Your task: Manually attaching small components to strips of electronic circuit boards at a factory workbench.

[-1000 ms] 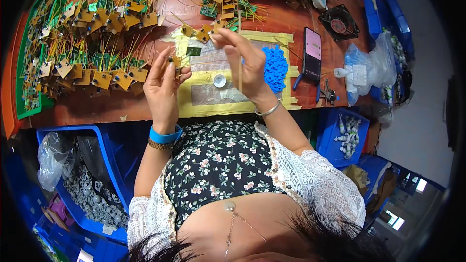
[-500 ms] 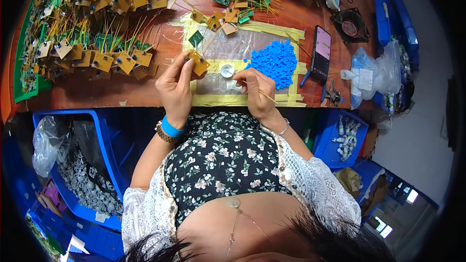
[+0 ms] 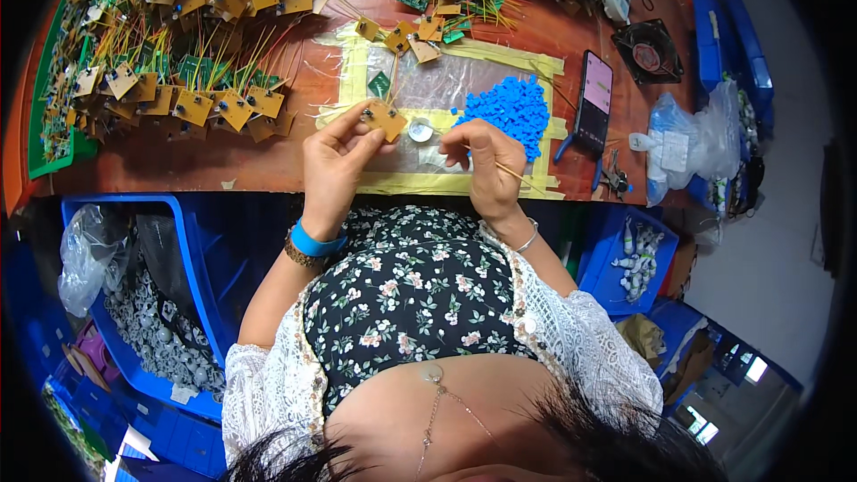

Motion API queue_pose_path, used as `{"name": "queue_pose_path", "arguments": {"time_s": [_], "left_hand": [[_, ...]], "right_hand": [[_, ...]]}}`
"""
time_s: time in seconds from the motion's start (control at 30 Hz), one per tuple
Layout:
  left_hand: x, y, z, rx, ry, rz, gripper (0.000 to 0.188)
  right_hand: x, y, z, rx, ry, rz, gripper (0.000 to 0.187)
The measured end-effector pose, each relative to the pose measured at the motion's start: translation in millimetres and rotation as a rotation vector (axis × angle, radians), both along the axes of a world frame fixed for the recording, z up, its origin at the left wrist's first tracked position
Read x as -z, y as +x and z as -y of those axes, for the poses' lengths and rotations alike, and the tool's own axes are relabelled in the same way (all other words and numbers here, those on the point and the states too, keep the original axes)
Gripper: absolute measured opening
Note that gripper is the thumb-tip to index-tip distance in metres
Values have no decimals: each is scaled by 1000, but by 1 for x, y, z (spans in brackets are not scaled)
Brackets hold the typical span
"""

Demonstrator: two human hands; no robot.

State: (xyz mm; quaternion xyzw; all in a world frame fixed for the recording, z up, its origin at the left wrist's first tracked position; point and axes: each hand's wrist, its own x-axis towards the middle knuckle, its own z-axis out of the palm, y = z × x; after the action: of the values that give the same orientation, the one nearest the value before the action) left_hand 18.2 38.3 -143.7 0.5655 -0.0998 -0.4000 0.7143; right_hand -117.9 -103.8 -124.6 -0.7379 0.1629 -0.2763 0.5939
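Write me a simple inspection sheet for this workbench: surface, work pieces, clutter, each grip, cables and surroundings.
Surface: reddish-brown table with a yellow-taped, see-through sheet.
Job's things: tan circuit board, small round container, pile of blue pieces.
Clutter: phone, dark fan, blue-handled tool, rows of wired boards.
Left grip: pinches the tan circuit board.
Right grip: holds a thin stick.
Cables: thin coloured wires on the boards.
Surroundings: blue bin below left; plastic bags at right.
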Motion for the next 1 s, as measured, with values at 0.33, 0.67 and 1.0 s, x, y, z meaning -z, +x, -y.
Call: {"name": "queue_pose_path", "arguments": {"time_s": [0.33,0.67,1.0], "left_hand": [[-4,-6,6,10,-82,-124,46],[-7,-11,8,1,-109,-128,44],[-3,-8,8,-49,-84,-70,43]], "right_hand": [[1,15,-10,-50,62,-18,42],[-1,16,-8,-75,-148,-34,29],[-4,-4,28,208,-61,18,27]]}}
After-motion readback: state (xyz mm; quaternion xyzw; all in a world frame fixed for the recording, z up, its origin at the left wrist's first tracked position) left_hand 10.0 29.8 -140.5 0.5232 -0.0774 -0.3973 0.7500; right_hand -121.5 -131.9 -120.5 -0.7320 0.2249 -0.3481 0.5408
